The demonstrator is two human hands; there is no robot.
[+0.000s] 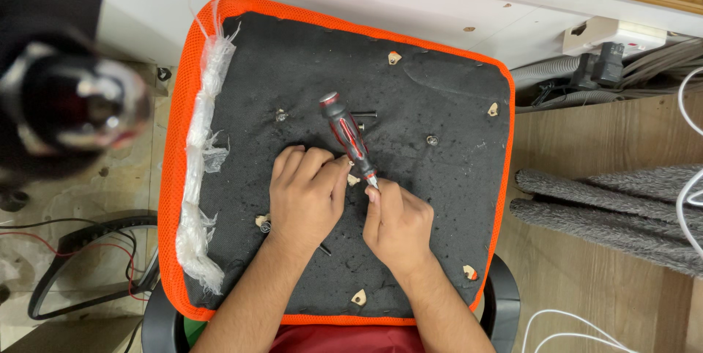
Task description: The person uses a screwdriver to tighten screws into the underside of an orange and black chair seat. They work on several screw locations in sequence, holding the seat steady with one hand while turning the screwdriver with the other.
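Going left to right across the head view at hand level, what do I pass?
Blurred dark round object → frayed white plastic strip → left hand → black-and-red screwdriver → right hand → orange mesh edge of the black seat base → grey fabric rolls.

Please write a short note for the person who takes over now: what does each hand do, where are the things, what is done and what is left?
Left hand: fingers curled, resting on the black underside of the seat cushion, fingertips at the tip end of the screwdriver.
Right hand: pinching near the tip of the screwdriver, whose black and red handle points up and away.
Things: the cushion, with orange mesh edge, lies upside down across a chair. One loose black screw lies near the handle.
Done: cannot tell how many screws are already out or in.
Left: the spot under the tip is hidden by the fingers; check it first.
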